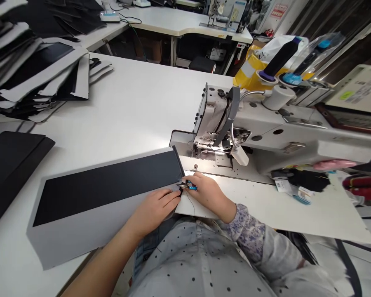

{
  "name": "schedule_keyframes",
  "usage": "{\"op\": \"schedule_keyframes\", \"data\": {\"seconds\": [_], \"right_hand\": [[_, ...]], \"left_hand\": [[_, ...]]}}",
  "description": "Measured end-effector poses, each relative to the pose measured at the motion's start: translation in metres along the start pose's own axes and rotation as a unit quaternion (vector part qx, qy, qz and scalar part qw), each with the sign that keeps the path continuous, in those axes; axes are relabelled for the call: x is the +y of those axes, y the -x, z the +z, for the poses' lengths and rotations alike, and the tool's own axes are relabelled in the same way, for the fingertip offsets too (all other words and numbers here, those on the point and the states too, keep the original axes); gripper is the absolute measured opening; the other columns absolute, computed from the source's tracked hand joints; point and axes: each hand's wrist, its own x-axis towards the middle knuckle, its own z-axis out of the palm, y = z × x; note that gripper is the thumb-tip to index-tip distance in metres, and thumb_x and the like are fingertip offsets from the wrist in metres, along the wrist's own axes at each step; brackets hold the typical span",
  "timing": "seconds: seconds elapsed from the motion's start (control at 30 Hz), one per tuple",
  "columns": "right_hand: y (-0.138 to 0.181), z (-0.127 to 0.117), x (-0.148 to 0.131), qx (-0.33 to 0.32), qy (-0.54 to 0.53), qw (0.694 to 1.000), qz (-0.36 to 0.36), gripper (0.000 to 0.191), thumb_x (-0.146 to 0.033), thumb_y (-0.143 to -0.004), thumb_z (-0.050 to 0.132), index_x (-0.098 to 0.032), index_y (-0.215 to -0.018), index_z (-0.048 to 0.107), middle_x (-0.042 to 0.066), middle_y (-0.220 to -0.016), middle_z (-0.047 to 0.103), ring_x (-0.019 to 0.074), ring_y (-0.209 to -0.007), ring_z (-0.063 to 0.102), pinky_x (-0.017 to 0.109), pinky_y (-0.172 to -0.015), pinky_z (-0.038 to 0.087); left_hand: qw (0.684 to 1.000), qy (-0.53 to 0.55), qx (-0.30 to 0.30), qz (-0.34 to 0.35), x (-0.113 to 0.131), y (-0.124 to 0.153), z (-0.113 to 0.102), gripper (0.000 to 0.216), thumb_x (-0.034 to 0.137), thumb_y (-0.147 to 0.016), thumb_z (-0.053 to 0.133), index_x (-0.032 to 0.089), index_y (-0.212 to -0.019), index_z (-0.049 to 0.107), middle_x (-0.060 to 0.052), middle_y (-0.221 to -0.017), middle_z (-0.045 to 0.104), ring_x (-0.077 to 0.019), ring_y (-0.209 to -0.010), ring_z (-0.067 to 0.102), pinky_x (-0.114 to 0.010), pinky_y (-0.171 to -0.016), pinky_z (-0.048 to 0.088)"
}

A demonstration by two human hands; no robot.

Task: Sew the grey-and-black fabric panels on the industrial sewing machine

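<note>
A long panel with a black face and grey border (105, 185) lies flat on the white table (136, 103), its right end by the sewing machine (235, 123). My left hand (156, 208) rests flat on the panel's right corner, fingers stretched out. My right hand (205, 192) is closed around small blue-handled thread snips (190, 187), whose tips meet the panel's corner. A dark thread runs down from that corner.
Stacks of black and grey cut panels (40, 70) fill the far left. A black sheet (9, 165) lies at the left edge. Thread cones (280, 57) stand on the machine. Small oddments lie at the right, and another work table (179, 20) stands behind.
</note>
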Motion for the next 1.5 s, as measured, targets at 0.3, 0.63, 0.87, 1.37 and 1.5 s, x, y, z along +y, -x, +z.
{"op": "schedule_keyframes", "data": {"seconds": [0.3,0.63,0.87,1.37,1.5], "right_hand": [[0.034,0.003,0.000,0.006,0.115,0.993,0.001,0.034,-0.039,-0.098,0.041,-0.022,-0.124,0.052,0.006,-0.092,0.063,0.0191,-0.075,0.060,0.028,-0.057,0.038],[0.030,0.001,-0.005,0.012,0.132,0.991,0.014,0.033,-0.038,-0.098,0.040,-0.022,-0.123,0.055,0.007,-0.089,0.062,0.0167,-0.068,0.058,0.027,-0.051,0.034],[0.026,0.005,-0.001,0.009,-0.010,0.999,0.045,0.035,-0.039,-0.095,0.045,-0.023,-0.125,0.054,0.006,-0.098,0.064,0.0189,-0.083,0.060,0.029,-0.067,0.044],[0.085,-0.071,0.035,0.654,-0.224,0.722,0.042,0.031,-0.045,-0.090,0.047,-0.041,-0.120,0.050,0.005,-0.102,0.055,0.0171,-0.068,0.054,0.029,-0.048,0.037],[0.080,-0.074,0.096,0.611,-0.131,0.769,0.134,0.048,-0.042,-0.083,0.062,-0.026,-0.126,0.049,0.008,-0.105,0.053,0.0188,-0.086,0.057,0.036,-0.073,0.050]], "left_hand": [[1.000,0.002,-0.007,0.000,0.002,-0.003,-0.004,0.027,0.012,-0.093,0.045,0.019,-0.111,0.063,-0.007,-0.120,0.066,-0.0194,-0.104,0.060,-0.035,-0.090,0.053],[1.000,0.005,-0.009,0.010,0.002,-0.003,-0.005,0.027,0.011,-0.093,0.044,0.017,-0.112,0.062,-0.008,-0.120,0.066,-0.0209,-0.102,0.061,-0.036,-0.087,0.054],[1.000,0.006,-0.009,0.005,0.001,-0.004,-0.004,0.028,0.015,-0.094,0.042,0.019,-0.111,0.063,-0.007,-0.119,0.066,-0.0192,-0.101,0.061,-0.034,-0.089,0.054],[1.000,0.004,-0.029,-0.004,-0.001,0.001,-0.003,0.035,0.010,-0.093,0.040,0.022,-0.117,0.062,-0.006,-0.123,0.065,-0.0190,-0.106,0.061,-0.036,-0.093,0.052],[1.000,0.007,-0.030,-0.003,-0.007,0.004,0.003,0.038,0.009,-0.091,0.039,0.024,-0.119,0.061,-0.005,-0.124,0.064,-0.0200,-0.107,0.062,-0.037,-0.094,0.052]]}}
